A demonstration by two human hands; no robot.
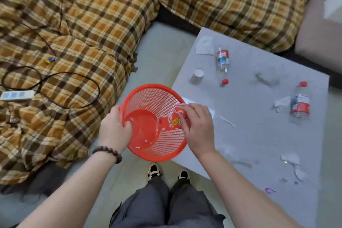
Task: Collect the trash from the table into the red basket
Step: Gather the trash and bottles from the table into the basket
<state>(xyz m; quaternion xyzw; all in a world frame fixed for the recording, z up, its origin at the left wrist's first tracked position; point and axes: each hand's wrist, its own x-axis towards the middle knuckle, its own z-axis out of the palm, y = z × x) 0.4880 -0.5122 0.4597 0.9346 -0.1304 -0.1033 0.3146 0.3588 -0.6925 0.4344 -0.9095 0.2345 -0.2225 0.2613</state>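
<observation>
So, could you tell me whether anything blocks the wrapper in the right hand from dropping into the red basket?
Nothing visible does: the right hand holds the wrapper inside the red basket's open rim.

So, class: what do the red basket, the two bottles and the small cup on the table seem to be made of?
Red basket: glossy moulded plastic, judging by its lattice walls. Lying bottle and upright bottle: clear thin plastic, see-through with printed labels. Cup: probably paper or metal; too blurred to tell.
</observation>
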